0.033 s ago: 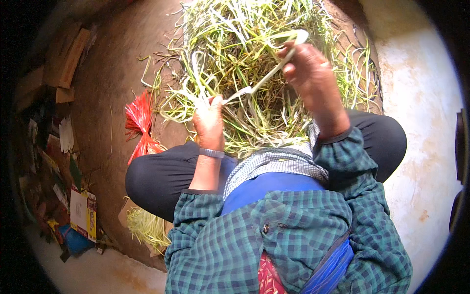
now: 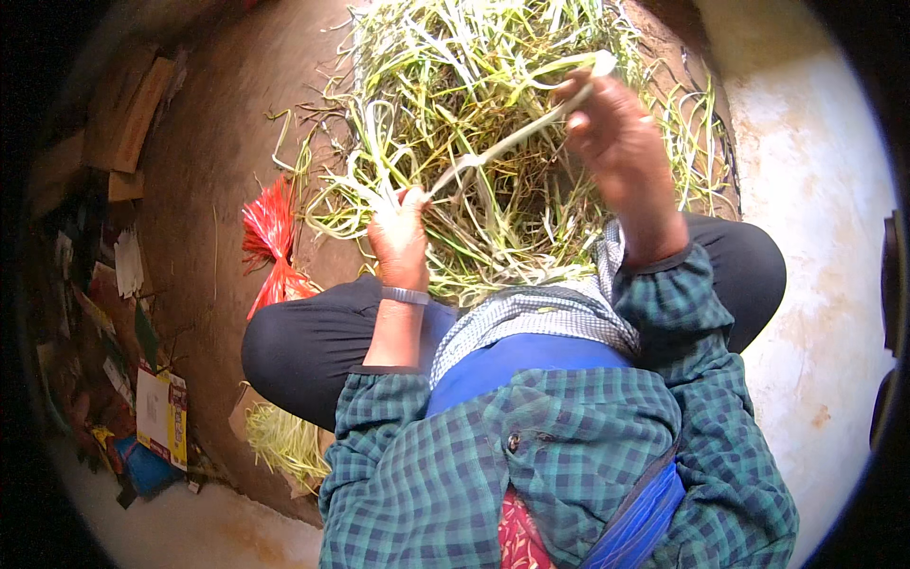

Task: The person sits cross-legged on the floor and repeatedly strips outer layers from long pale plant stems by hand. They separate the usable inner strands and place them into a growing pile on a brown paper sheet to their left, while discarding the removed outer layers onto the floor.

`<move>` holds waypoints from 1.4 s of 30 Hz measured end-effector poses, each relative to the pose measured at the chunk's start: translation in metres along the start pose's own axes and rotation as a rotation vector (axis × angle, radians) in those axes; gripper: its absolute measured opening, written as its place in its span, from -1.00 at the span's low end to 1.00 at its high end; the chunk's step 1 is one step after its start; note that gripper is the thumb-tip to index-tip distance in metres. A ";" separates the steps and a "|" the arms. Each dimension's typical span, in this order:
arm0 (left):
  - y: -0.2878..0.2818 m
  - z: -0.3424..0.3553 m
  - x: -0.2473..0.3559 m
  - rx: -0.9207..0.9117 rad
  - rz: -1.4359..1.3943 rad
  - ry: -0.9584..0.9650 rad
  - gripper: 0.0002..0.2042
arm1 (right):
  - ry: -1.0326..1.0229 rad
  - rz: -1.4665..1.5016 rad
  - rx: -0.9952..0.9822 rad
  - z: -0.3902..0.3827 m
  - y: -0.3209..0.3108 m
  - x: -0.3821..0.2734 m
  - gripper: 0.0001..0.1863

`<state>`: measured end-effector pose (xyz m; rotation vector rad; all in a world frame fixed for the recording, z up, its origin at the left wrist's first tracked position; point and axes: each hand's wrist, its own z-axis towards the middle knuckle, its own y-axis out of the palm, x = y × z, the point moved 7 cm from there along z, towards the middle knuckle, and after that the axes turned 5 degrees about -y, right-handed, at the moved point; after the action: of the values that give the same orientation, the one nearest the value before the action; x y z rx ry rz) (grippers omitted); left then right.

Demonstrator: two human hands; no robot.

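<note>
A heap of long, thin green and pale leaves (image 2: 483, 66) lies in front of my crossed legs. My left hand (image 2: 400, 237) pinches one end of a long pale strip (image 2: 512, 142) at the heap's left, with a small knot or fold partway along it. My right hand (image 2: 616, 152), slightly blurred, grips the strip higher up at the right, near its looped top, so it runs diagonally between my hands over the heap.
A bundle of red plastic strips (image 2: 270, 251) lies left of my left knee. Behind that knee is a small pile of pale strands (image 2: 280, 436). Cardboard pieces and scraps (image 2: 142, 114) crowd the far left. A pale, stained surface (image 2: 806, 313) runs along the right.
My right hand has moved slightly up and to the right with the strip, which now slants a little higher. My left hand has shifted slightly leftward.
</note>
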<state>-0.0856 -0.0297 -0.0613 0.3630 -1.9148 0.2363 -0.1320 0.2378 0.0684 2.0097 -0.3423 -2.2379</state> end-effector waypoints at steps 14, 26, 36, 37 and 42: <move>-0.003 -0.028 0.050 -0.069 -0.461 0.113 -0.77 | 0.162 0.230 -0.025 -0.003 0.017 0.008 -0.73; 0.044 -0.037 0.027 -0.383 0.021 -0.032 -0.81 | 0.166 0.005 -0.178 0.015 0.065 0.053 -0.71; 0.040 -0.037 0.032 -0.496 -0.328 -0.160 -0.81 | 0.586 0.050 -0.804 -0.086 0.075 0.092 -0.55; 0.038 -0.037 0.030 -0.472 -0.343 -0.189 -0.83 | 0.598 0.015 -0.774 -0.093 0.072 0.095 -0.60; 0.019 -0.025 0.031 -0.264 -0.453 -0.137 -0.86 | 0.112 -0.530 -0.879 -0.119 0.061 0.090 -0.64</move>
<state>-0.0811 -0.0080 -0.0230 0.6322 -1.9099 -0.3445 -0.0287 0.1469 -0.0147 1.7849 1.1015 -1.9231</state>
